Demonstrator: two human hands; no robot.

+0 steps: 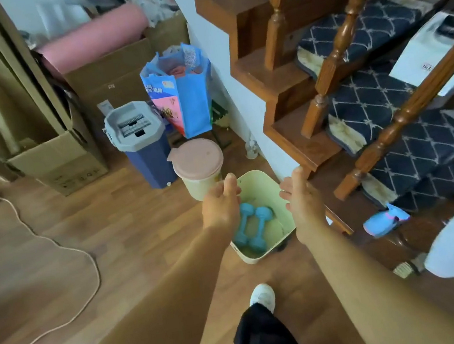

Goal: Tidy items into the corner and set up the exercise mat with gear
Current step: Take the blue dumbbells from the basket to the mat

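Observation:
A pale green bin (260, 184) stands on the wooden floor by the foot of the stairs, with two blue dumbbells (253, 229) lying in it. My left hand (220, 203) hovers over the bin's left rim, fingers apart and empty. My right hand (301, 197) is stretched out at the bin's right rim, palm inward, also empty. I cannot tell whether either hand touches the rim. A rolled pink exercise mat (100, 39) rests on cardboard boxes at the back.
A pink-lidded bucket (198, 167), a blue-grey mop bucket (138, 140) and a blue shopping bag (178, 90) crowd the corner behind the bin. The wooden staircase (352, 70) rises on the right. A cable (54, 247) snakes over the floor at left. A blue toy (386, 220) lies by the stairs.

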